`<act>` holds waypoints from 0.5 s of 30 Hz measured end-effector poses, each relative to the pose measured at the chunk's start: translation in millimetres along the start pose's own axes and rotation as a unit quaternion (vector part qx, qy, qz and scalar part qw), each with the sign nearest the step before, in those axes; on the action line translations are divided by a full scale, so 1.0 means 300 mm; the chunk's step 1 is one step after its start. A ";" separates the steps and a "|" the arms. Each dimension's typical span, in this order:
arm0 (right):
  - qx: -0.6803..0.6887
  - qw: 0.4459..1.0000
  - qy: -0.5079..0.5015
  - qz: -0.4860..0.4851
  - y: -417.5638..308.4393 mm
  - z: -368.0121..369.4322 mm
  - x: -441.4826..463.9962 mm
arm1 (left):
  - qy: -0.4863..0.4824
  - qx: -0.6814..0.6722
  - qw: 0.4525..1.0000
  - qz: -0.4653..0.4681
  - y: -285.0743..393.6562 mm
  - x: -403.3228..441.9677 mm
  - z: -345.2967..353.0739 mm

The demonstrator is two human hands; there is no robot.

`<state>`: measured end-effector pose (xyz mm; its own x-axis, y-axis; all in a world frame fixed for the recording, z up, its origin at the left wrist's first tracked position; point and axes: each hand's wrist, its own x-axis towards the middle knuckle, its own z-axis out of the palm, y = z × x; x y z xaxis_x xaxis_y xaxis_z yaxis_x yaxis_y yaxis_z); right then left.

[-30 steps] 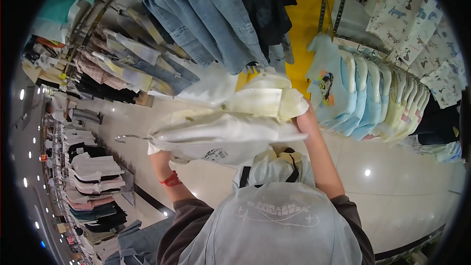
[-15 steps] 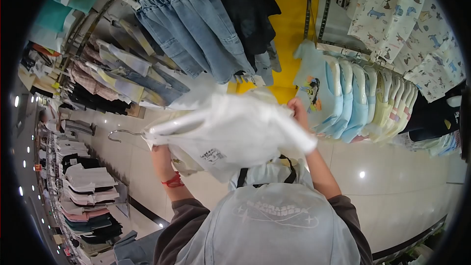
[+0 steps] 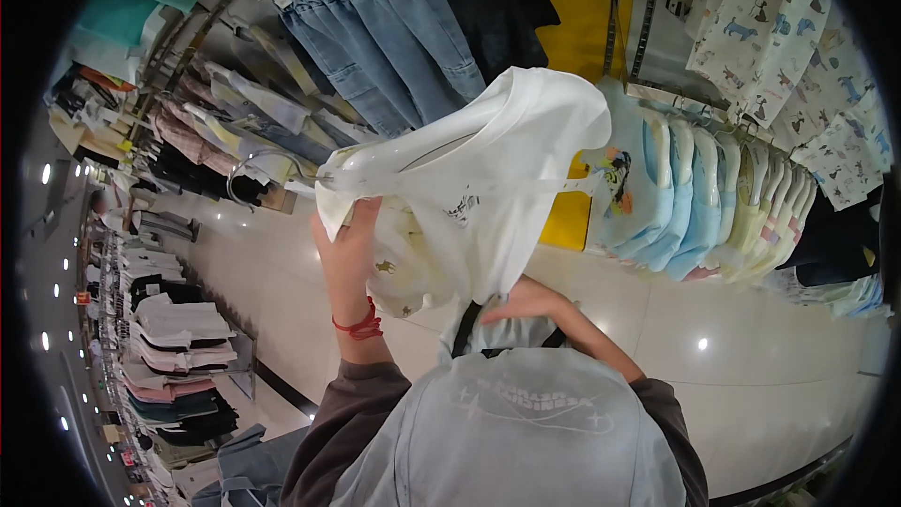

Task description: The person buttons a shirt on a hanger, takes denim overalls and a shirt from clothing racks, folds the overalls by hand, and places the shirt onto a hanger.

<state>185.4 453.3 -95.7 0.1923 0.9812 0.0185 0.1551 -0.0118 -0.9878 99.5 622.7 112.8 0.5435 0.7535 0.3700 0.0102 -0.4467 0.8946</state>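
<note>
A white T-shirt [image 3: 507, 169] with a small dark print hangs in front of me, spread at a slant. My left hand [image 3: 352, 239] is closed on it near the collar, beside the hook of a hanger [image 3: 246, 178]. Below my left hand a pale yellow garment [image 3: 404, 268] with small dark figures shows behind the white one. My right hand [image 3: 523, 301] is by the white shirt's lower edge, close to my chest, with its fingers stretched out; whether it touches the cloth is unclear.
Denim trousers [image 3: 380, 38] hang ahead, next to a black garment [image 3: 483, 9]. Light blue and yellow tops [image 3: 690, 188] hang on the right. Racks of folded-over shirts [image 3: 183, 329] line the left side. A person's legs [image 3: 164, 223] show at the far left, on the tiled floor.
The white shirt has swung up and right, with its hanger hook raised. My left hand has moved up and right. My right hand has left the shirt's far end and come down toward my chest.
</note>
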 end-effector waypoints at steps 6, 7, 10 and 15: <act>0.408 0.860 0.278 0.128 0.117 -0.034 0.033 | -0.074 0.109 0.989 -0.060 0.027 0.040 -0.059; 0.600 0.720 0.319 0.142 0.108 -0.083 0.034 | -0.083 0.120 0.987 -0.073 0.028 0.040 -0.067; 0.719 0.629 0.281 -0.092 -0.001 -0.194 0.021 | -0.125 0.064 0.985 -0.097 0.000 0.017 -0.081; 0.614 0.733 0.280 -0.087 -0.087 -0.160 0.076 | -0.123 -0.063 0.984 -0.109 0.020 -0.029 -0.013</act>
<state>232.2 466.9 -62.1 0.6940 0.7100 -0.1196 -0.6985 0.6236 -0.3510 91.7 615.3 116.0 0.7264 0.6788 0.1076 0.0541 -0.2125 0.9757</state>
